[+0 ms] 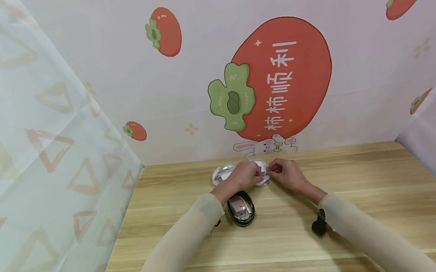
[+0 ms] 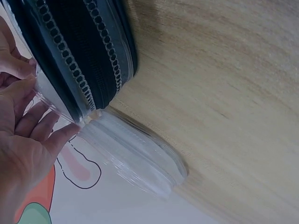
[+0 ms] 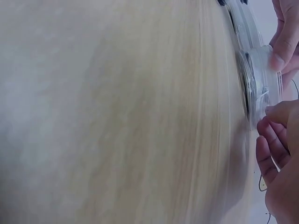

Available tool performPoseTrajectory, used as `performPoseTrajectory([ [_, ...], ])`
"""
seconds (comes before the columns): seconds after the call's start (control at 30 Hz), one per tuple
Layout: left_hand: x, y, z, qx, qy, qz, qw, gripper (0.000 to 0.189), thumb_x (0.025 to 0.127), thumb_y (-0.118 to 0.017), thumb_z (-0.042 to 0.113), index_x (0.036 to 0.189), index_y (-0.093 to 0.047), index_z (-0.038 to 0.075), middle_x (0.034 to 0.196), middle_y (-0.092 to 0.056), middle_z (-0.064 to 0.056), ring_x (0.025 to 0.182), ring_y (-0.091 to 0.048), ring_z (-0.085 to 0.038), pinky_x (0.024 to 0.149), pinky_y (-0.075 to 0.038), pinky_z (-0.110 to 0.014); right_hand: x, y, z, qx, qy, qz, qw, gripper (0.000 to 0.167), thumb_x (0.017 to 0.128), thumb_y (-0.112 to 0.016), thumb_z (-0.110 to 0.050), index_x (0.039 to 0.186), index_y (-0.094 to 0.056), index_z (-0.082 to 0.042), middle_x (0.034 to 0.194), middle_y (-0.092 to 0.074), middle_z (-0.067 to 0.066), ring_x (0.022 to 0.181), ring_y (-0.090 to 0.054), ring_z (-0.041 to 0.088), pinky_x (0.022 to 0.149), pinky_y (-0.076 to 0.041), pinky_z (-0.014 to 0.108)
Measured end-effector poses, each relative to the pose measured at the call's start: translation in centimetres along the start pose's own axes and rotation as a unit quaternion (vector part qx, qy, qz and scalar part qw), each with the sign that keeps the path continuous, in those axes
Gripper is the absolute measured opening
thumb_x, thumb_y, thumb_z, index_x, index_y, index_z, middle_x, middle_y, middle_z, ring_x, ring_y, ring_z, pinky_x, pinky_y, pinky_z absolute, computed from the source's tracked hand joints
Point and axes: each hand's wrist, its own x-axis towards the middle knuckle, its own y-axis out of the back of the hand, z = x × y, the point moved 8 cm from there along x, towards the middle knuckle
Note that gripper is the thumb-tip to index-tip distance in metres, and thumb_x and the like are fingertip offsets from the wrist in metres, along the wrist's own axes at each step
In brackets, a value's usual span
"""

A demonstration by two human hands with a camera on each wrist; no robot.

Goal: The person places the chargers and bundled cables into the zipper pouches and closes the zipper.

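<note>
Toward the back of the table, my left hand (image 1: 246, 174) and right hand (image 1: 286, 173) meet at a clear round case (image 1: 264, 181) with white contents. In the right wrist view the left thumb lies on top of this case (image 3: 261, 77), the other left fingers behind it. The right hand (image 3: 285, 144) pinches its near edge between thumb and fingertips; any small part between them is hidden. A second clear case (image 1: 217, 176) with a white coil inside sits to the left, partly behind the left hand. Nearer, below the left wrist, stands a black-trimmed clear zip case (image 1: 241, 210) holding a pinkish block.
The wooden table (image 1: 272, 242) runs back to a printed cloth wall (image 1: 183, 87) right behind the cases. Another patterned sheet (image 1: 57, 144) rises along the left side. A small black device (image 1: 319, 224) hangs at the right wrist.
</note>
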Motion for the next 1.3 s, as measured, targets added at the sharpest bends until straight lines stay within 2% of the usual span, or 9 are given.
performPoseTrajectory([
  [0.17, 0.0, -0.2, -0.3, 0.004, 0.004, -0.005, 1.0, 0.022, 0.1, -0.077, 0.021, 0.079, -0.078, 0.015, 0.073, -0.07, 0.01, 0.066, -0.056, -0.003, 0.065, -0.046, -0.019, -0.3, 0.1, 0.2, -0.007, 0.006, -0.014, 0.9999, 0.007, 0.093, -0.081, -0.007, 0.098, -0.078, -0.004, 0.09, -0.077, 0.005, 0.08, -0.069, 0.015, 0.071, -0.059, 0.03],
  [0.47, -0.3, -0.2, -0.4, -0.006, 0.014, -0.001, 0.9999, 0.021, 0.099, -0.077, 0.019, 0.078, -0.078, 0.015, 0.075, -0.071, 0.009, 0.067, -0.057, -0.004, 0.065, -0.045, -0.018, -0.7, -0.9, 0.2, 0.01, 0.015, -0.064, 0.9978, 0.009, 0.088, -0.087, -0.012, 0.092, -0.08, -0.009, 0.086, -0.074, -0.002, 0.077, -0.065, 0.009, 0.068, -0.056, 0.024],
  [0.7, -0.4, 0.0, -0.1, -0.008, 0.0, 0.006, 0.9999, 0.022, 0.099, -0.078, 0.019, 0.077, -0.079, 0.014, 0.073, -0.071, 0.008, 0.066, -0.056, -0.004, 0.065, -0.045, -0.018, -0.8, -1.2, 0.1, 0.01, 0.018, -0.057, 0.9982, 0.007, 0.088, -0.087, -0.01, 0.092, -0.081, -0.009, 0.084, -0.074, -0.002, 0.075, -0.063, 0.009, 0.067, -0.055, 0.025],
  [1.0, -0.6, -0.1, -0.6, -0.042, 0.012, 0.02, 0.9989, 0.025, 0.097, -0.079, 0.019, 0.073, -0.075, 0.013, 0.071, -0.068, 0.008, 0.066, -0.052, -0.004, 0.062, -0.042, -0.017, -0.8, -1.1, -0.4, 0.005, 0.038, -0.053, 0.9978, 0.006, 0.092, -0.083, -0.01, 0.088, -0.081, -0.007, 0.083, -0.075, -0.001, 0.075, -0.062, 0.009, 0.068, -0.054, 0.025],
  [1.13, -0.6, -0.1, -0.7, -0.038, 0.013, 0.022, 0.999, 0.014, 0.096, -0.081, 0.019, 0.083, -0.082, 0.012, 0.083, -0.077, 0.005, 0.073, -0.063, -0.005, 0.067, -0.049, -0.017, -0.9, -1.0, -0.5, 0.009, 0.033, -0.06, 0.9976, 0.005, 0.094, -0.081, -0.007, 0.09, -0.081, -0.006, 0.085, -0.075, 0.0, 0.077, -0.062, 0.01, 0.069, -0.054, 0.024],
  [1.2, -0.6, -0.2, -0.8, -0.028, 0.013, 0.023, 0.9992, 0.01, 0.095, -0.083, 0.021, 0.09, -0.084, 0.012, 0.096, -0.081, 0.001, 0.084, -0.072, -0.008, 0.075, -0.054, -0.018, -0.9, -1.0, -0.4, 0.012, 0.029, -0.065, 0.9974, 0.004, 0.095, -0.079, -0.007, 0.092, -0.081, -0.004, 0.087, -0.075, 0.001, 0.078, -0.062, 0.011, 0.07, -0.053, 0.024],
  [1.3, -0.7, -0.1, -0.8, -0.025, 0.016, 0.027, 0.9992, 0.009, 0.094, -0.083, 0.02, 0.094, -0.085, 0.012, 0.111, -0.081, -0.003, 0.101, -0.076, -0.016, 0.087, -0.058, -0.023, -1.0, -0.9, -0.5, 0.014, 0.027, -0.069, 0.9972, 0.005, 0.096, -0.078, -0.007, 0.093, -0.08, -0.003, 0.089, -0.075, 0.002, 0.079, -0.062, 0.012, 0.071, -0.053, 0.025],
])
